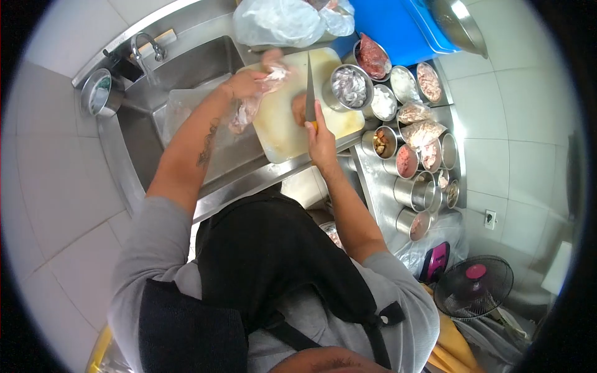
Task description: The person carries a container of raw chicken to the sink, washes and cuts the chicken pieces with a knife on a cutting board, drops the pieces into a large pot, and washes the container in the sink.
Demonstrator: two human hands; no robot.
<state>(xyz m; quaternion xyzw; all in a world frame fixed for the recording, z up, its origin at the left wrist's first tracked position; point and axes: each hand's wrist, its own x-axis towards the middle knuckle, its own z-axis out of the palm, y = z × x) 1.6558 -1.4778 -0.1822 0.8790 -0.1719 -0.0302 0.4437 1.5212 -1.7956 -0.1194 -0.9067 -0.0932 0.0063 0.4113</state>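
Observation:
My right hand [321,140] is wrapped round the yellow handle of a knife [310,90], its long blade pointing away from me above the cutting board [280,133]. At the board's left side my left hand [245,84] grips a pale pink piece of raw chicken [247,112], part of which hangs toward the sink; motion blurs its far end. Just left of the blade lies a brownish piece [300,109], partly hidden by the knife, whose kind I cannot make out. A steel pot [352,87] of greyish pieces stands on the board's right part.
The sink [140,140] with a running faucet [147,46] is at the left. Plastic bags [280,22] sit behind the board, beside a blue bin [392,31]. Several steel containers [415,193] of meat line the right counter. A fan [474,286] stands lower right.

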